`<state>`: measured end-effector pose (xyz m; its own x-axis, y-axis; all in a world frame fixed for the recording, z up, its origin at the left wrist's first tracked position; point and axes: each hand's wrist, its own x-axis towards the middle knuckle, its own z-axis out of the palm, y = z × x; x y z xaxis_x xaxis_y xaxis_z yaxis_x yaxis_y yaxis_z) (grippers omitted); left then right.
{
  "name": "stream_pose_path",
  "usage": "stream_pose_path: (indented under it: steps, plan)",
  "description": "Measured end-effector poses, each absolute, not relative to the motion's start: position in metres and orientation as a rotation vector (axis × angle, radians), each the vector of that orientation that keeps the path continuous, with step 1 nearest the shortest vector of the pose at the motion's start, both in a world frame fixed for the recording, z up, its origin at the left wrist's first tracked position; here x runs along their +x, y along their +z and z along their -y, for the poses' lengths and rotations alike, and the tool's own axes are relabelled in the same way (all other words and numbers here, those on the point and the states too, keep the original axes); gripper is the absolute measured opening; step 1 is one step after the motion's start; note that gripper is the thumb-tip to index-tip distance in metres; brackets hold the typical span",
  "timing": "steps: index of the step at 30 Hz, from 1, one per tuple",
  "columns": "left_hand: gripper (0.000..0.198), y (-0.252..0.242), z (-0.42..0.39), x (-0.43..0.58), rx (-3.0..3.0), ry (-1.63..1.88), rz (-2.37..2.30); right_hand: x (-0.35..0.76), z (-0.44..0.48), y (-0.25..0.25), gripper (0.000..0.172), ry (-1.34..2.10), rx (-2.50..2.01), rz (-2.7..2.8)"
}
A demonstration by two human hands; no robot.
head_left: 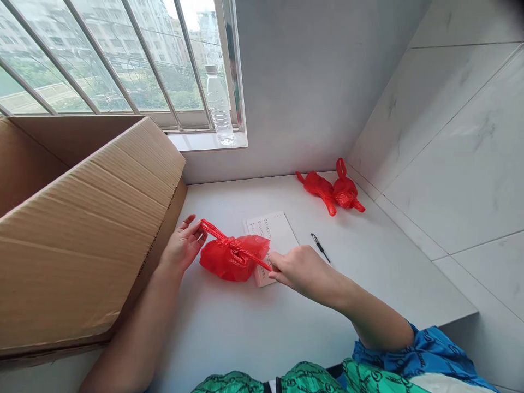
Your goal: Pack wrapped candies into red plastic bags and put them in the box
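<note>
Flanking the red bag [225,262], cardboard box [77,240] (left fingers [189,225] apart, right [305,270] clamped on handle [251,255])

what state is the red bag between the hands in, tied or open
Tied shut: the red bag has its handles knotted across the top, and no opening shows.

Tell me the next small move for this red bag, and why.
Probably pull the handles apart to tighten the bag's closure: the left hand and right hand each reach a handle end of the red plastic bag, and the two red bags by the wall look tied off already.
</note>
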<state>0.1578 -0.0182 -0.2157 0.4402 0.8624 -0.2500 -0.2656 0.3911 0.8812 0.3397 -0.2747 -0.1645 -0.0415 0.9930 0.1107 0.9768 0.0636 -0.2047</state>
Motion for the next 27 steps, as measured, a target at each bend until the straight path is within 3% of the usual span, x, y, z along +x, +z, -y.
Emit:
stream_pose_path:
  steps: [4,7,10,12,14,20,27]
  plan:
    - [0.039,-0.229,0.033,0.142,1.429,0.814,-0.872,0.353,0.276,-0.162,0.025,0.528,-1.842,1.981]
    - [0.050,-0.230,0.053,0.133,1.855,0.838,-0.878,0.358,0.267,-0.176,0.027,0.339,-1.854,1.796]
    - [0.059,-0.229,0.074,0.134,2.271,0.719,-0.709,0.351,0.248,-0.203,0.057,0.110,-1.788,1.867]
    - [0.067,-0.235,0.084,0.140,2.483,0.621,-0.574,0.339,0.234,-0.223,0.087,0.096,-1.694,1.988]
    - [0.074,-0.247,0.088,0.145,2.655,0.563,-0.480,0.325,0.222,-0.244,0.104,0.120,-1.642,2.051]
    - [0.064,-0.293,0.083,0.147,2.953,0.456,-0.596,0.299,0.204,-0.295,0.093,0.067,-1.779,1.999]
    - [0.062,-0.300,0.082,0.146,3.029,0.451,-0.616,0.300,0.202,-0.304,0.089,0.036,-1.794,1.998]
